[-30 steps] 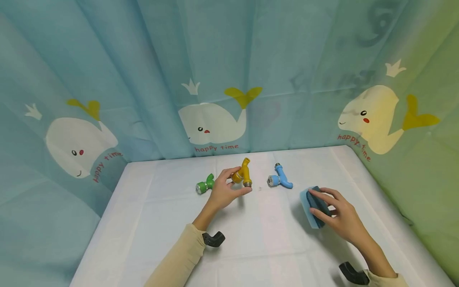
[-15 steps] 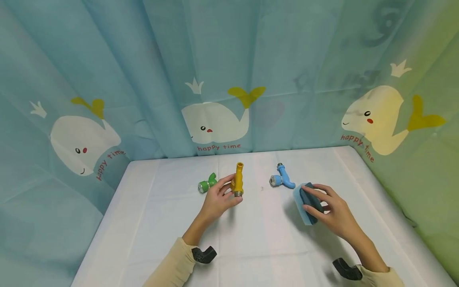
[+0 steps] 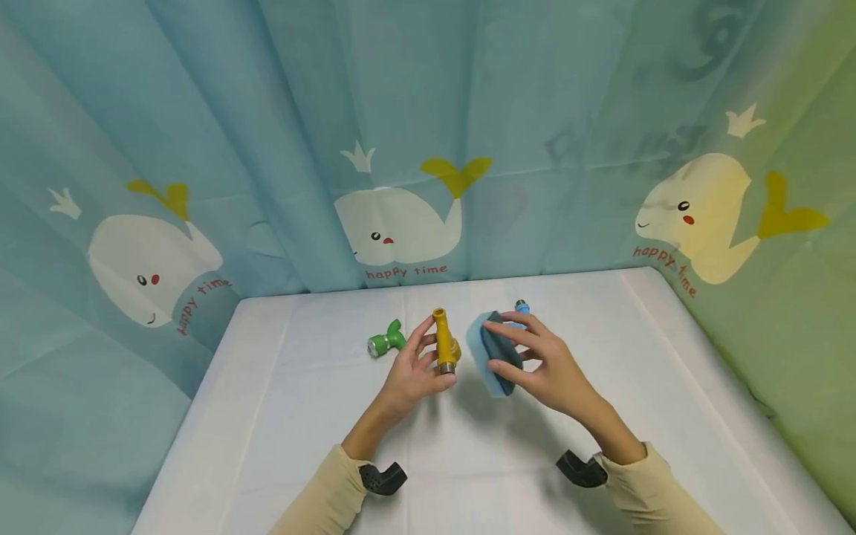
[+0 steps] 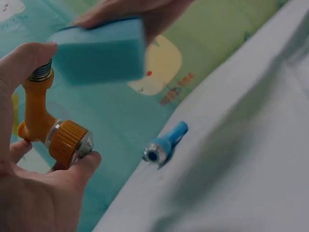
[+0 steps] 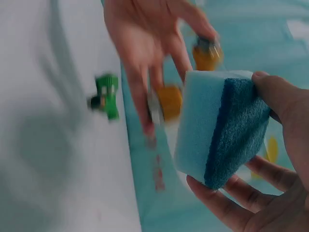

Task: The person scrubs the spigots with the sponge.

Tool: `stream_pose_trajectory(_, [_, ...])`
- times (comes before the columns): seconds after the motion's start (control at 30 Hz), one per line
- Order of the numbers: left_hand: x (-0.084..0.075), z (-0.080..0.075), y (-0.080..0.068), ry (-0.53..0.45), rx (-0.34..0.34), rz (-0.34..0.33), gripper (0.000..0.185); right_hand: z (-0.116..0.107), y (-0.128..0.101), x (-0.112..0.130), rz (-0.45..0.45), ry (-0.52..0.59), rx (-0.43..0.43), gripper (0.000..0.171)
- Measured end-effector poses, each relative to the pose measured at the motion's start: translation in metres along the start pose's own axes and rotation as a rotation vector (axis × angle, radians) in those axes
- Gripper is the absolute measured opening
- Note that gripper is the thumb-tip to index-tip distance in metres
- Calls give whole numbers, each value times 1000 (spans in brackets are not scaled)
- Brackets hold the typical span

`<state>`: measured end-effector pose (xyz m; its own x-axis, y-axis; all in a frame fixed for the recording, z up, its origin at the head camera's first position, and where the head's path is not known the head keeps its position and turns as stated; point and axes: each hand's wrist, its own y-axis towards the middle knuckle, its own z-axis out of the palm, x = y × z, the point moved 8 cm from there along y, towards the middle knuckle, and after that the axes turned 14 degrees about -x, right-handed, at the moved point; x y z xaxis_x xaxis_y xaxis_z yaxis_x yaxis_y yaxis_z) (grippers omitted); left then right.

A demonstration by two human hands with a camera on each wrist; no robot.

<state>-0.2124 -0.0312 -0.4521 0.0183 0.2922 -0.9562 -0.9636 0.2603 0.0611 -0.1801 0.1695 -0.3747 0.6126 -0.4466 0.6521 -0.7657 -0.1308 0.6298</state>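
My left hand [image 3: 416, 369] grips a yellow plastic tap [image 3: 443, 345] and holds it upright above the white table [image 3: 301, 416]; the left wrist view shows its threaded end and round knob [image 4: 67, 142]. My right hand [image 3: 535, 360] holds a blue sponge [image 3: 491, 351] with a dark scouring side, lifted close beside the yellow tap. In the right wrist view the sponge [image 5: 217, 128] is pinched between thumb and fingers. A blue tap [image 4: 164, 143] lies on the table behind the sponge, only its tip [image 3: 521, 305] showing in the head view.
A green tap [image 3: 384, 342] lies on the table left of my left hand. Whale-print curtains [image 3: 401, 148] close in the table at the back and on both sides. A white cloth covers the table.
My right hand has lifted the sponge and carried it left, from the table's right side to just beside the yellow tap. My left hand has turned the tap upright.
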Motion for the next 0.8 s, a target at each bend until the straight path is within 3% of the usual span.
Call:
stream_pose_trajectory(0.1, [1, 9, -4, -1, 64, 14, 110, 20, 4, 12, -26, 18, 59, 57])
stream_pose_trajectory(0.23, [-1, 14, -8, 16, 118, 33, 107, 29, 2, 15, -31, 39, 95, 56])
stream_pose_trajectory(0.37, [-4, 10, -9, 61, 114, 66, 101, 31, 0, 17, -97, 26, 96, 58])
stream_pose_trajectory(0.5, [-5, 7, -9, 91, 102, 69, 100, 32, 1, 17, -180, -67, 69, 58])
stream_pose_trajectory(0.6, [-5, 6, -8, 101, 94, 69, 100, 30, 3, 15, -194, -128, 21, 58])
stream_pose_trajectory(0.8, [-7, 8, -5, 149, 111, 149, 100, 30, 0, 20, -236, -117, 35, 57])
